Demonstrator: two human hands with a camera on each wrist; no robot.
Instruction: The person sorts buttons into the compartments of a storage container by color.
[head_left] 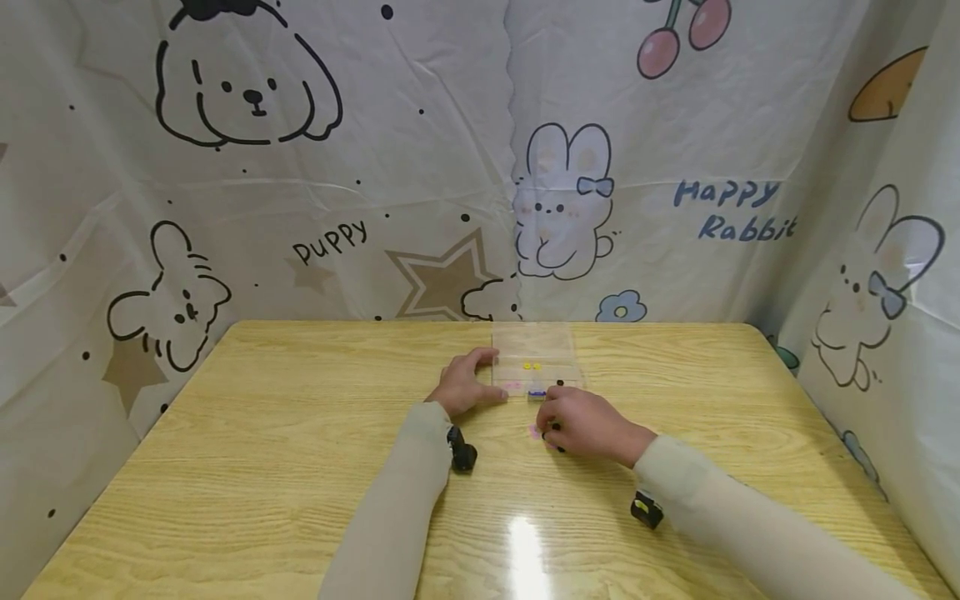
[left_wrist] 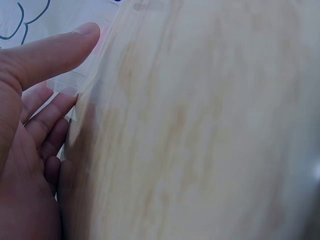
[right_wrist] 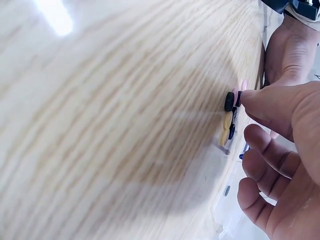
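A clear plastic box (head_left: 558, 374) lies on the table with its clear lid (head_left: 533, 340) raised at the back. My left hand (head_left: 461, 385) holds the box at its left side, thumb by the front corner and fingers farther back. In the left wrist view its fingertips (left_wrist: 70, 100) meet the box's edge. My right hand (head_left: 588, 423) reaches down over small round pieces in front of the box. Its thumb (right_wrist: 255, 104) is right at a black piece (right_wrist: 229, 101); the index fingertip is hidden, so I cannot tell whether it pinches one. Yellow pieces (right_wrist: 225, 131) lie beside it.
Inside the box are yellow pieces (head_left: 532, 367) and pink pieces (head_left: 513, 386). A small blue-marked item (head_left: 536, 393) is at its front edge. Another pink piece (head_left: 535, 432) lies left of my right hand. A printed cloth (head_left: 420, 183) hangs behind the wooden table (head_left: 315, 467).
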